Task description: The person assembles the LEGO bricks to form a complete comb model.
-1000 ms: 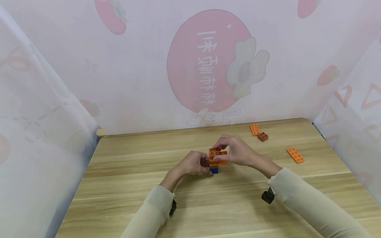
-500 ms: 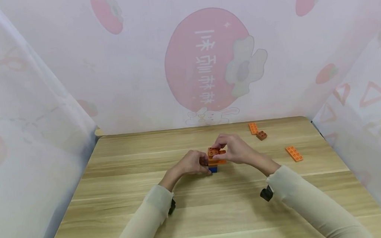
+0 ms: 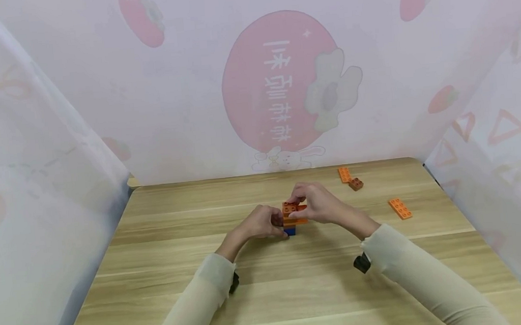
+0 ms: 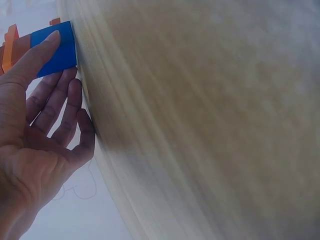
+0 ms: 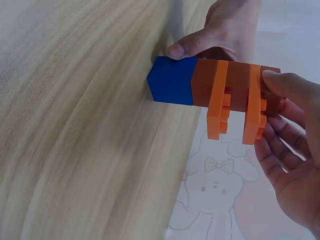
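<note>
Well inside the desk's (image 3: 298,292) edges, with room around, stands a brick stack (image 3: 288,221): blue base (image 5: 172,80), brown bricks (image 5: 237,82), orange plates (image 5: 217,102) (these jut). Half-curled, the left hand (image 3: 259,223) pinches its base, the right hand (image 3: 321,203) its top.

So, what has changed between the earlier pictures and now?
Nothing was visibly moved, gripped or released; only the head view shifted slightly. The left hand still holds the blue brick, the right hand the brown top brick; two loose orange plates and the loose brown brick stay put.
</note>
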Tool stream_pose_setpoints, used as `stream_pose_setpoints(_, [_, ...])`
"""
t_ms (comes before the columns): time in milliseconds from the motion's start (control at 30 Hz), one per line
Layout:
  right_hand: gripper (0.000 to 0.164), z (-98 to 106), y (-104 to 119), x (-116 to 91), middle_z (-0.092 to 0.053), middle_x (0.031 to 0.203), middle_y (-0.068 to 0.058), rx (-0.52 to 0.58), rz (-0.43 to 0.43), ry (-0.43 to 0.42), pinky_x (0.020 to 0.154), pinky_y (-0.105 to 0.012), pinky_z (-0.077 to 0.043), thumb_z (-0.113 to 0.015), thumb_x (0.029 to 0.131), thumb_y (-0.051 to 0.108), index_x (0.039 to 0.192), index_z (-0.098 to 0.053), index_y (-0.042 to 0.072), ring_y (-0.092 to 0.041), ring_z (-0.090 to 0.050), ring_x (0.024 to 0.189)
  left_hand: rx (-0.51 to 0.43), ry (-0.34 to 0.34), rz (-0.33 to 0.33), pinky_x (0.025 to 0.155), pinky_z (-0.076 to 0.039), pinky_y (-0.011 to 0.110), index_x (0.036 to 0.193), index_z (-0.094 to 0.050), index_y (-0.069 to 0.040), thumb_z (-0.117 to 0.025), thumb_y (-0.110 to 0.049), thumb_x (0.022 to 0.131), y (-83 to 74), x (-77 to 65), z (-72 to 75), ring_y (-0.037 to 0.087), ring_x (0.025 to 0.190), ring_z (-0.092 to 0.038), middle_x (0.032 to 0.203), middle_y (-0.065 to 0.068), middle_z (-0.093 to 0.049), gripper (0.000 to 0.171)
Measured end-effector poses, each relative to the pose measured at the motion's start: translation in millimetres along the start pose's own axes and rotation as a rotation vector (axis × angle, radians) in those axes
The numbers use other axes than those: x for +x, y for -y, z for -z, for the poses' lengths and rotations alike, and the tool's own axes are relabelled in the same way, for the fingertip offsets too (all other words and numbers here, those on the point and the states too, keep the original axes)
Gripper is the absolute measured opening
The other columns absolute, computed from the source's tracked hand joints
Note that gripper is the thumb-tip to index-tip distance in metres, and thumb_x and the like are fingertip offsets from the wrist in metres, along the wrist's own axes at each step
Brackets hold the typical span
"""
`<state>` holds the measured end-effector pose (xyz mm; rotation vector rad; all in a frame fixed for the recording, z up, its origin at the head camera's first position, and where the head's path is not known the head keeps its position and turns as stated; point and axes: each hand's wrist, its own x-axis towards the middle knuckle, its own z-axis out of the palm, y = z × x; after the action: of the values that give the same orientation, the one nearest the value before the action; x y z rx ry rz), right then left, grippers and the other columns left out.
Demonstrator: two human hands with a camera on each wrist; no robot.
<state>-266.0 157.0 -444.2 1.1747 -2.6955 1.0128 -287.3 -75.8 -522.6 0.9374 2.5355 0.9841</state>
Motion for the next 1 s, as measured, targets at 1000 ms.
stream_pose_setpoints(1000, [0.024,-1.8,0.1,-0.4,-0.072,0.097,-0.003,0.016,0.014,-0.018,0.083,-0.048,-0.061,-0.091,0.085,0.012,0.105,-0.081,0.005,-0.020,-0.071,0.092,0.009,-0.002,-0.004,0.073,-0.056,0.024,0.096,-0.076,-0.010,-0.094,-0.017,0.081,-4.4,-2.6,1.8,0.005,0.075,-0.066,0.086,-0.004,-0.075,0.025])
